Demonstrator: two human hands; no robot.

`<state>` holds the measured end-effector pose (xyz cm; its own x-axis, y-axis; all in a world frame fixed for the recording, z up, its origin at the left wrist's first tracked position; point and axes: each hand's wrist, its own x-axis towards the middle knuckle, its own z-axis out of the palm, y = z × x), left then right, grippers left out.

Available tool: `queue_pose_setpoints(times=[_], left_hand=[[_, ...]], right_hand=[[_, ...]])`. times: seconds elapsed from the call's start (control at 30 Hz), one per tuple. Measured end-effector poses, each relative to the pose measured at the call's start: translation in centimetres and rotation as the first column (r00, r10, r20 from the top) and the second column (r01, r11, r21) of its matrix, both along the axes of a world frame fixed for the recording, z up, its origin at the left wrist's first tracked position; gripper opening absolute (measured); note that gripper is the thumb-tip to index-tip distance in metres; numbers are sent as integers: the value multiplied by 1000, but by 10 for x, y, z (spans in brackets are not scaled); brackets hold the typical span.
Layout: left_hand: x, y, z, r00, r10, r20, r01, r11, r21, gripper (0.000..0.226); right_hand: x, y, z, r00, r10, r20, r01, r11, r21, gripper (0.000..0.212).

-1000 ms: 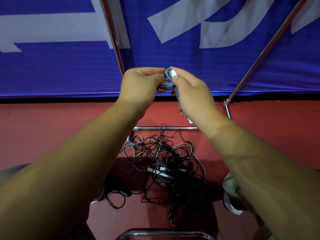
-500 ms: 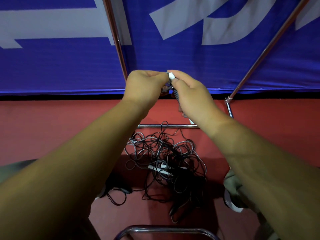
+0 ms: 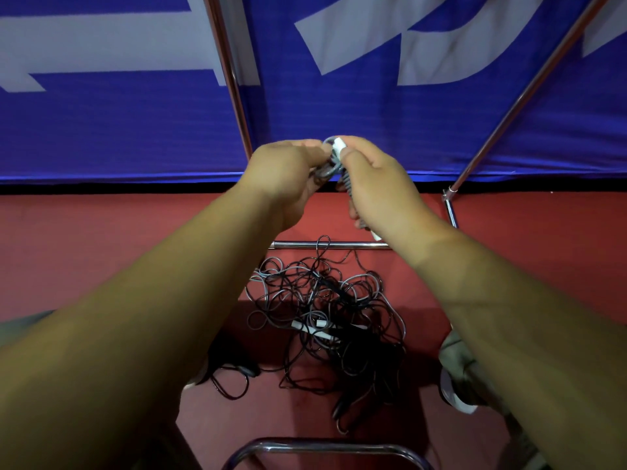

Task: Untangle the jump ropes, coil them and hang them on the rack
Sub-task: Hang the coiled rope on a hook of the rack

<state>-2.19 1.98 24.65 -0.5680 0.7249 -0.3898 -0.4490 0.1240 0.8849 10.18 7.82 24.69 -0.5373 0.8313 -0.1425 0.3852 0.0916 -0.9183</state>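
Observation:
Both arms reach forward in front of the blue banner. My left hand (image 3: 288, 174) grips a small coil of grey jump rope (image 3: 328, 167). My right hand (image 3: 376, 184) grips that rope's ribbed grey handle with a white end cap (image 3: 338, 145), which pokes up beside my thumb; the handle's lower end shows below my palm. The two hands touch at the coil. On the red floor below lies a tangled pile of black and grey jump ropes (image 3: 325, 317) with white-tipped handles in it.
A chrome rack frames the scene: a slanted pole (image 3: 230, 79) at left, a slanted pole (image 3: 529, 86) at right, a horizontal bar (image 3: 305, 245) above the pile, and a curved bar (image 3: 325, 446) at the bottom. My shoes (image 3: 454, 388) stand beside the pile.
My hands have stayed together at the coil. The grey loops showed between them, were covered by my left fingers half a second ago, and show again now.

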Motion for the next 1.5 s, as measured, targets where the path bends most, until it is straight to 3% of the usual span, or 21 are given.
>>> queue_pose_setpoints(times=[0.2, 0.47, 0.8, 1.07, 1.2, 1.37, 1.5], left_hand=[[-1, -2, -4, 990, -88, 114, 77, 992, 100, 27], [-5, -2, -5, 993, 2, 115, -10, 998, 70, 23], [-1, -2, -3, 993, -40, -108, 43, 999, 24, 15], [3, -4, -1, 998, -18, -59, 21, 998, 60, 18], [5, -7, 2, 998, 10, -58, -6, 997, 78, 14], [7, -9, 5, 968, 125, -216, -101, 988, 116, 21], [6, -8, 14, 955, 120, -272, -90, 989, 120, 28]], right_hand=[[0, 1, 7, 996, -47, -80, 35, 988, -149, 25], [4, 2, 11, 997, -19, -69, 8, 988, -154, 25], [12, -1, 12, 995, -78, -70, 64, 981, -185, 23], [11, 0, 9, 981, -67, -183, 8, 953, -304, 19], [9, -2, 11, 976, -27, -218, -38, 956, -291, 19], [7, -1, 17, 971, 23, -237, -88, 960, -266, 16], [6, 4, 22, 982, 41, -185, -78, 978, -196, 18]])
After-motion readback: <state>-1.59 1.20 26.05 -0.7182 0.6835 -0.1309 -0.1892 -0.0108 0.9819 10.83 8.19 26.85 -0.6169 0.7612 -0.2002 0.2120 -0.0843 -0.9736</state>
